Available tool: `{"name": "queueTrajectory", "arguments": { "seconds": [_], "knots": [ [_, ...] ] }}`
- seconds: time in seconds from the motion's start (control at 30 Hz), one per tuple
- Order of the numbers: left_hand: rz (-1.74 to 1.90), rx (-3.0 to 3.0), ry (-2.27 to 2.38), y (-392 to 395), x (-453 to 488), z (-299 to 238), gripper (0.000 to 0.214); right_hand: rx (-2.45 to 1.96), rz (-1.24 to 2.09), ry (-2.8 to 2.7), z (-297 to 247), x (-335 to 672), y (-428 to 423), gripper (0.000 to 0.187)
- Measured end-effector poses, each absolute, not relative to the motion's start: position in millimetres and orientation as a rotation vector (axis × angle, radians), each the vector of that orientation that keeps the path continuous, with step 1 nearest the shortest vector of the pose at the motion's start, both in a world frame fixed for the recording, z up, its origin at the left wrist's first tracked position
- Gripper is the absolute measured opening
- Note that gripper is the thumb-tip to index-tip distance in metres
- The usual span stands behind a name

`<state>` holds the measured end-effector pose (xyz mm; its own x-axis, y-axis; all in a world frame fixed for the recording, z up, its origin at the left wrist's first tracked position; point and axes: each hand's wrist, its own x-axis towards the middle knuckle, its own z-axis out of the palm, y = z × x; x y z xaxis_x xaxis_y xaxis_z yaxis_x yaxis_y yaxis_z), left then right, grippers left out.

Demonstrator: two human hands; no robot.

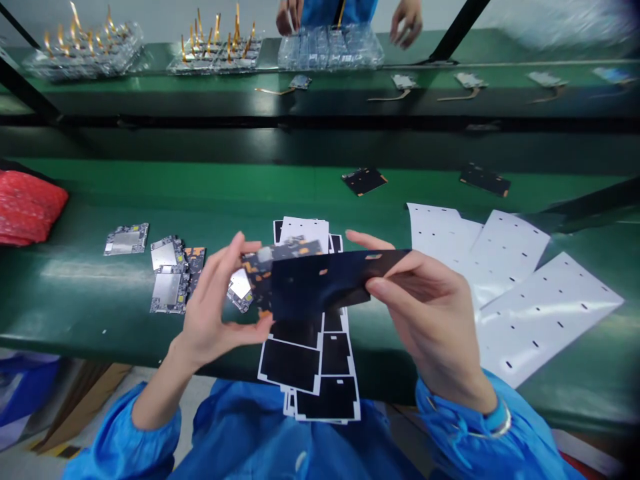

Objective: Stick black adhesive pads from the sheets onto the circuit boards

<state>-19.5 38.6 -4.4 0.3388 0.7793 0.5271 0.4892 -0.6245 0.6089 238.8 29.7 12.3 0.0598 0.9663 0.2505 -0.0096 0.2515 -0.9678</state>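
Note:
My left hand [213,303] grips a circuit board [257,277] by its edges, thumb below and fingers above. A thin black sheet [320,283] with small cutouts lies against or just in front of that board, covering most of it; I cannot tell how much of it touches. The sheet's right end is pinched between the thumb and fingers of my right hand [430,300], its index finger stretched out above. Beneath both hands is a stack of white backing sheets [290,388] bearing black rectangular pieces. Close to my left hand, another circuit board [241,291] rests on the bench.
Several circuit boards [167,290] lie at left, beyond them a red bag [27,207]. White punched sheets [545,313] spread at right. Two black-covered boards [365,181] lie farther back. On the raised shelf are trays [215,57] of parts and a co-worker's hands [406,23].

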Motion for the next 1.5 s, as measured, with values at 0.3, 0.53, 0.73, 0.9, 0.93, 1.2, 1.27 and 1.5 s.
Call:
{"name": "queueTrajectory", "arguments": {
  "seconds": [0.3,0.53,0.73,0.9,0.93,1.2,1.27,1.5],
  "knots": [
    [1.216,2.201,0.9,30,-7,16,0.106,-1.031,0.911,-1.513,30,243,13,0.018],
    [1.154,2.147,0.823,32,-8,16,0.105,-1.095,0.915,-1.522,35,252,9,0.017],
    [1.163,2.167,0.819,33,-7,18,0.103,-1.124,0.949,-1.473,34,254,8,0.016],
    [1.158,2.176,0.836,33,-6,18,0.101,-1.114,0.974,-1.465,35,254,7,0.016],
    [1.154,2.182,0.842,33,-6,18,0.102,-1.114,0.979,-1.461,35,254,7,0.016],
    [1.178,2.217,0.848,36,-5,16,0.099,-1.116,1.008,-1.389,32,257,6,0.016],
    [1.191,2.219,0.846,37,-4,15,0.1,-1.116,1.025,-1.33,30,258,6,0.014],
    [1.181,2.206,0.828,34,-2,14,0.104,-1.102,0.963,-1.437,33,249,7,0.016]
  ]
}}
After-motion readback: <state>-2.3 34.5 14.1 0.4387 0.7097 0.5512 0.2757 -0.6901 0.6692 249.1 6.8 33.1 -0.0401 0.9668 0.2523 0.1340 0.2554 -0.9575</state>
